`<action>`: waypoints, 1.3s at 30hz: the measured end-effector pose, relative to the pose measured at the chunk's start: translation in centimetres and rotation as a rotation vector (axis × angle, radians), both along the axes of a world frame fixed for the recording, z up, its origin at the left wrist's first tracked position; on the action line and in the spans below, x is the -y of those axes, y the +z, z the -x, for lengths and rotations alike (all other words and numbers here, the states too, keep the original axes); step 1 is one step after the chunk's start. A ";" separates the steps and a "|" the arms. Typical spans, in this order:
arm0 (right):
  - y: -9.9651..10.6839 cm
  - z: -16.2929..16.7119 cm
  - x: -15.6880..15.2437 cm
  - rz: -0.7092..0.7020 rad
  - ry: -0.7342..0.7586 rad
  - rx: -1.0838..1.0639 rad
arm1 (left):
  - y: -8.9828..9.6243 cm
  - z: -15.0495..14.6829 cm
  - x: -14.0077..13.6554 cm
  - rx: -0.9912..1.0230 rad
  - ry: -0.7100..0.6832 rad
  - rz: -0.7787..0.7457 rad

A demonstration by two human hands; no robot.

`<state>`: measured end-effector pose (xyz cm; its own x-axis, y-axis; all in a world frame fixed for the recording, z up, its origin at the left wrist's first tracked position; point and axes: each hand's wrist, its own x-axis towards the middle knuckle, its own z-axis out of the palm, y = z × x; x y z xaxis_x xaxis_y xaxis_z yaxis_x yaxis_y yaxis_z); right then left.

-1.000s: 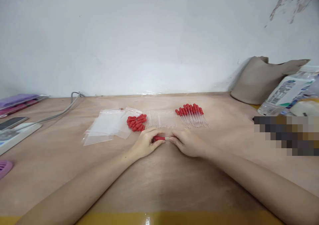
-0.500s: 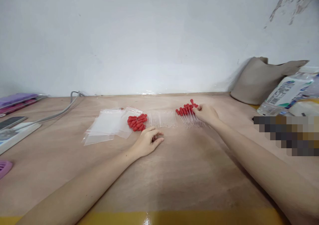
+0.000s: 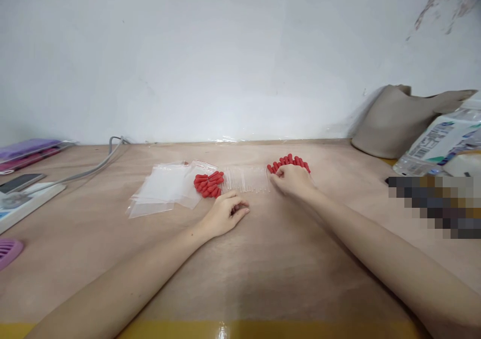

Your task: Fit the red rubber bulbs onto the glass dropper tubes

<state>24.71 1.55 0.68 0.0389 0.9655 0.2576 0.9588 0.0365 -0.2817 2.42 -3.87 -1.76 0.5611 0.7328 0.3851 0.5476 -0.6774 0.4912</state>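
Observation:
My left hand (image 3: pixel 226 213) rests on the table beside a pile of red rubber bulbs (image 3: pixel 208 185) and a row of clear glass tubes (image 3: pixel 246 180). Its fingers are loosely bent, with the thumb apart and nothing held. My right hand (image 3: pixel 293 180) lies over a fan of glass droppers with red bulbs (image 3: pixel 290 159), hiding most of their glass stems. Thumb and fingertips come close together near the right end of the tube row. Whatever they may hold is too small or hidden to make out.
Flat clear zip bags (image 3: pixel 161 186) lie left of the loose bulbs. On the far left are a power strip (image 3: pixel 41 196), a grey cable (image 3: pixel 88 173) and a phone (image 3: pixel 21 183). A grey-brown bag (image 3: pixel 391 121) and a labelled plastic bottle (image 3: pixel 428 143) stand at right.
My right hand has moved left, from the right side of the droppers to over their stems. The bulb that stuck up now lies level with the others. My left hand has barely moved.

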 end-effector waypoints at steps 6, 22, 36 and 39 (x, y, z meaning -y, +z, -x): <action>-0.3 2.6 -1.6 0.110 -0.072 0.091 | 0.2 0.0 0.1 0.002 -0.003 -0.001; 0.8 3.5 -1.9 0.238 -0.020 -0.037 | 0.2 -0.1 0.2 -0.014 -0.001 -0.006; -3.8 1.1 4.3 -0.302 0.623 -0.186 | 0.5 -0.5 0.9 0.158 0.262 -0.373; -4.1 0.9 4.6 -0.319 0.636 -0.204 | 2.3 0.5 -0.3 0.140 0.381 -0.400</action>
